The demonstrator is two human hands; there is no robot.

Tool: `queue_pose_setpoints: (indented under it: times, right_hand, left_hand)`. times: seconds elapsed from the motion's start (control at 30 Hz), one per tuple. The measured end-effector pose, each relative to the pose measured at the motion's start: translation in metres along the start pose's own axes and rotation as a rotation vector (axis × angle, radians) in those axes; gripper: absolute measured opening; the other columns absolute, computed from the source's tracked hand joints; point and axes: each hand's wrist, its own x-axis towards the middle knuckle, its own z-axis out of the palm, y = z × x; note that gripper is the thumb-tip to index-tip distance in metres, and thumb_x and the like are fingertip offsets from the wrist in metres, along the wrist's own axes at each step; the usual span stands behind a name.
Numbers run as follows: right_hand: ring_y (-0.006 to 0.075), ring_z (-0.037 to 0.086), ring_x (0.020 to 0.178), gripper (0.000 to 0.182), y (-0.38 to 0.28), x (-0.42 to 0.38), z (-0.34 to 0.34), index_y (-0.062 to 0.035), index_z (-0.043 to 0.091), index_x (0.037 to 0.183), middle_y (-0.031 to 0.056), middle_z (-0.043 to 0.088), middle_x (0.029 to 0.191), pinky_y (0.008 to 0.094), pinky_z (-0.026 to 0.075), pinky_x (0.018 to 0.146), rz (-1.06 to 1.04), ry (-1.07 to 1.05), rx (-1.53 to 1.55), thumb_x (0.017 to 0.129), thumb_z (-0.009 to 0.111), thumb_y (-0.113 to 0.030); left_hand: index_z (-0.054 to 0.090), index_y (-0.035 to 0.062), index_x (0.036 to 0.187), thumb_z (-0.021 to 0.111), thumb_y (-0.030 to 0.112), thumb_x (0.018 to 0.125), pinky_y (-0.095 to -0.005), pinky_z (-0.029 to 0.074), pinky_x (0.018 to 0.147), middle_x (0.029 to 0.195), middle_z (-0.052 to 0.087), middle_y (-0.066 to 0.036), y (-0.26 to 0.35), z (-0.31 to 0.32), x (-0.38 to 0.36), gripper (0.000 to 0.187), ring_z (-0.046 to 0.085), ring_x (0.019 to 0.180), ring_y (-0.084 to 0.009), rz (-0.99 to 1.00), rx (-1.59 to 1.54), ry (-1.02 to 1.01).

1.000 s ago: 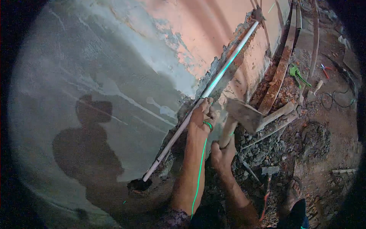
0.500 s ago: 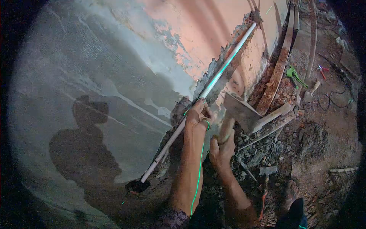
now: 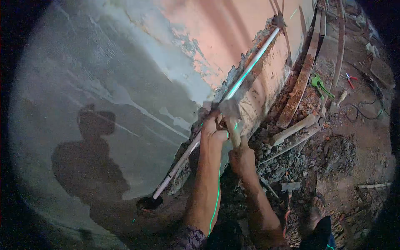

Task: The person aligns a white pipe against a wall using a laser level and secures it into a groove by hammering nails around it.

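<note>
A white plastic pipe [image 3: 250,66] runs slantwise in a chased groove cut through the plastered wall [image 3: 104,75]. My left hand [image 3: 213,130] grips the pipe near its middle and presses it into the groove. My right hand [image 3: 241,157] holds the wooden handle of a hatchet [image 3: 231,112], whose metal head now rests against the wall just above my left hand, right beside the pipe. The pipe's lower end [image 3: 160,191] stops near a dark hole [image 3: 146,203] in the wall.
Rubble and broken brick [image 3: 291,154] lie along the wall's foot. A hammer [image 3: 289,193] rests beside my bare foot [image 3: 318,208]. Rusty curved bars [image 3: 302,75], wooden handles [image 3: 293,129], a green tool [image 3: 320,83], pliers [image 3: 349,78] and a cable [image 3: 366,108] lie on the dirt floor.
My right hand swung the hatchet from a raised position on the right leftwards and in against the wall by the pipe. My left hand stayed on the pipe.
</note>
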Motion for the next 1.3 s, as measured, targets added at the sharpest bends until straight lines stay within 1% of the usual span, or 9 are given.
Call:
queue_pose_setpoints:
  times: [0.17, 0.27, 0.37, 0.43, 0.57, 0.9, 1.0, 1.13, 1.3]
  right_hand:
    - [0.0494, 0.060, 0.077, 0.037, -0.013, -0.004, -0.016, 0.0014, 0.046, 0.110, 0.0294, 0.059, 0.077, 0.0477, 0.049, 0.064, -0.025, -0.125, -0.051, 0.078, 0.060, -0.009]
    - [0.0515, 0.060, 0.085, 0.036, -0.025, -0.009, -0.008, -0.0015, 0.046, 0.110, 0.0313, 0.061, 0.082, 0.0506, 0.048, 0.067, -0.153, 0.091, 0.199, 0.078, 0.060, -0.009]
    - [0.0516, 0.060, 0.083, 0.035, -0.016, 0.000, 0.003, -0.0012, 0.045, 0.107, 0.0313, 0.061, 0.081, 0.0502, 0.048, 0.066, -0.187, 0.268, 0.215, 0.077, 0.061, -0.009]
    - [0.0480, 0.062, 0.074, 0.041, 0.004, 0.006, 0.004, 0.0016, 0.043, 0.115, 0.0312, 0.061, 0.076, 0.0506, 0.051, 0.061, -0.090, -0.120, -0.206, 0.079, 0.061, -0.006]
    - [0.0486, 0.061, 0.072, 0.035, -0.005, -0.005, -0.013, 0.0013, 0.045, 0.107, 0.0281, 0.060, 0.076, 0.0465, 0.048, 0.064, -0.074, -0.131, -0.109, 0.076, 0.062, -0.007]
    - [0.0346, 0.060, 0.062, 0.030, -0.051, -0.002, -0.026, 0.0031, 0.048, 0.105, 0.0224, 0.058, 0.072, 0.0394, 0.046, 0.058, -0.219, 0.197, 0.159, 0.081, 0.059, -0.012]
    - [0.0367, 0.062, 0.067, 0.034, -0.029, 0.007, -0.005, 0.0044, 0.048, 0.108, 0.0247, 0.061, 0.076, 0.0404, 0.047, 0.061, -0.113, 0.095, 0.087, 0.080, 0.060, -0.010]
    - [0.0418, 0.064, 0.076, 0.043, -0.006, 0.009, -0.011, 0.0041, 0.047, 0.116, 0.0285, 0.061, 0.083, 0.0451, 0.049, 0.069, -0.017, -0.184, -0.206, 0.075, 0.058, -0.001]
    - [0.0467, 0.061, 0.085, 0.038, -0.026, -0.006, -0.031, 0.0011, 0.048, 0.111, 0.0278, 0.062, 0.085, 0.0476, 0.050, 0.071, -0.067, -0.105, -0.006, 0.076, 0.061, -0.005]
  left_hand:
    - [0.061, 0.0099, 0.079, 0.064, 0.015, 0.086, -0.0362, 0.045, 0.052, 0.068, 0.053, -0.001, 0.003, -0.009, 0.006, 0.010, 0.052, 0.060, -0.0185, -0.062, 0.125, 0.045]
    - [0.060, 0.0108, 0.088, 0.065, 0.017, 0.087, -0.0355, 0.045, 0.053, 0.074, 0.055, -0.002, 0.001, -0.006, -0.017, 0.008, 0.052, 0.062, -0.0190, 0.058, 0.304, -0.188]
    - [0.058, 0.0108, 0.087, 0.065, 0.021, 0.088, -0.0364, 0.047, 0.061, 0.074, 0.053, -0.002, 0.004, 0.004, -0.013, 0.012, 0.050, 0.062, -0.0184, -0.078, 0.106, 0.088]
    - [0.057, 0.0112, 0.084, 0.065, 0.021, 0.088, -0.0371, 0.047, 0.059, 0.073, 0.053, -0.001, 0.002, 0.000, -0.003, 0.013, 0.050, 0.062, -0.0182, -0.033, 0.112, 0.034]
    - [0.055, 0.0123, 0.078, 0.062, 0.021, 0.089, -0.0361, 0.047, 0.058, 0.070, 0.052, 0.000, -0.002, 0.000, -0.007, 0.016, 0.054, 0.064, -0.0177, 0.040, 0.161, 0.017]
    - [0.057, 0.0032, 0.100, 0.068, 0.024, 0.089, -0.0276, 0.051, 0.062, 0.085, 0.059, -0.006, -0.012, -0.028, -0.051, 0.026, 0.058, 0.074, -0.0161, 0.153, -0.051, -0.039]
    - [0.058, 0.0093, 0.091, 0.061, 0.034, 0.093, -0.0246, 0.046, 0.052, 0.077, 0.061, -0.002, -0.014, -0.023, -0.040, 0.025, 0.055, 0.061, -0.0112, 0.200, 0.093, 0.158]
    - [0.058, 0.0095, 0.090, 0.061, 0.036, 0.093, -0.0234, 0.046, 0.046, 0.076, 0.062, -0.001, -0.017, -0.040, -0.024, 0.027, 0.057, 0.061, -0.0108, 0.308, 0.224, -0.025]
    - [0.060, 0.0093, 0.094, 0.065, 0.035, 0.091, -0.0244, 0.051, 0.052, 0.077, 0.063, -0.001, -0.012, -0.047, -0.021, 0.027, 0.058, 0.063, -0.0118, 0.203, 0.193, -0.076]
